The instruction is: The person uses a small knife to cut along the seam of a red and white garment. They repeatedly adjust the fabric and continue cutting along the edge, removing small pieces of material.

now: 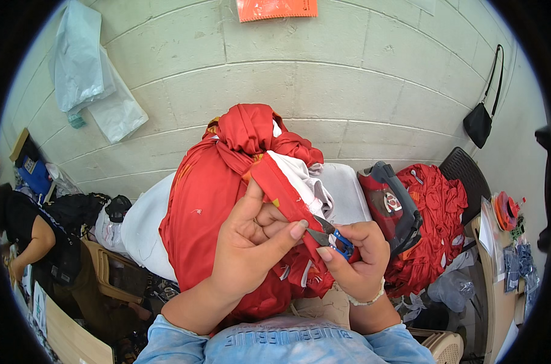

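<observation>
My left hand (251,249) grips the folded edge of red fabric (279,189), which has a white underside (287,164). Its thumb lies beside the pointed metal blades of small blue-handled snips (343,242). My right hand (361,255) is closed on the snips, with the blades angled left against the red edge. Beneath both hands is a big bunched heap of red fabric (193,200) on a pale seat (141,218).
A grey-and-red bag (375,194) and more red cloth (427,255) lie right, beside a cluttered board (492,255). Another person (39,236) works at far left near a wooden table (69,333). Plastic bags (81,54) and a black pouch (477,124) hang on the block wall.
</observation>
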### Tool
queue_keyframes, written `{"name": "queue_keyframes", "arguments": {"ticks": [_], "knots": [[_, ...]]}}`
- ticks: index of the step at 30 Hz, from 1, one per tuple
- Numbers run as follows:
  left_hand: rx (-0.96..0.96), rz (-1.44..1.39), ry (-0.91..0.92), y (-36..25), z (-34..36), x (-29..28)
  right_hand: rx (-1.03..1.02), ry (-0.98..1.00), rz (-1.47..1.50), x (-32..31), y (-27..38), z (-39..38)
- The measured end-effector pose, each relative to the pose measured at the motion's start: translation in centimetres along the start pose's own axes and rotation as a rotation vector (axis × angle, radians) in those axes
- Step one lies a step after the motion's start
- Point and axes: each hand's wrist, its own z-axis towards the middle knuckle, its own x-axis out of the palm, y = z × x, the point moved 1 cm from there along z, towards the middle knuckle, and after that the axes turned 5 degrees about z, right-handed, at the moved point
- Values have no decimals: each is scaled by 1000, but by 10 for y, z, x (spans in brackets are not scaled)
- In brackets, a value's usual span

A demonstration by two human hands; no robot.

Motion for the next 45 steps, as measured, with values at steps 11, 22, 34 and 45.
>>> {"name": "queue_keyframes", "arguments": {"ticks": [11, 22, 34, 45], "knots": [[-19, -16, 5, 0, 0, -2, 20, 14, -14, 0, 1, 3], [-17, -2, -5, -2, 0, 2, 87, -1, 63, 0, -2, 2], [2, 46, 8, 0, -1, -1, 76, -16, 10, 0, -6, -1], [-21, 24, -58, 1, 2, 2, 313, 158, 213, -1, -12, -9]]}}
